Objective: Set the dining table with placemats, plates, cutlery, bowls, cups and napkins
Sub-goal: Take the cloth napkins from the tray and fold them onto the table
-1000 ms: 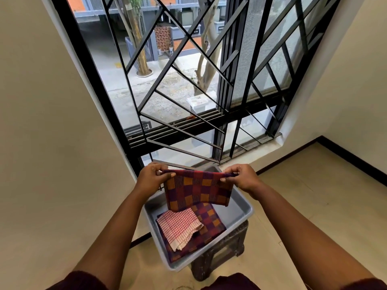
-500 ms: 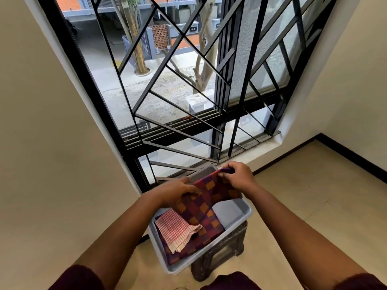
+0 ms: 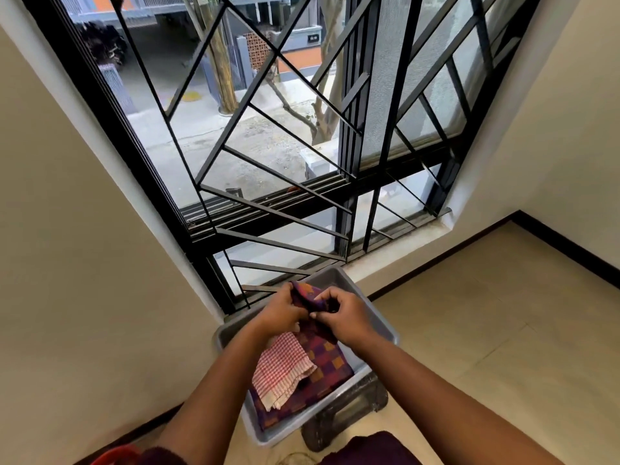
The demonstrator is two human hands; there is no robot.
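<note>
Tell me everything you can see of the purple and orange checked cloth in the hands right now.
The checked cloth is woven fabric in dark purple with orange squares. It is bunched and folded small, held above the far end of the grey tub. The left hand grips it from one side; the right hand pinches it from the other. Most of it is hidden by the fingers.
</note>
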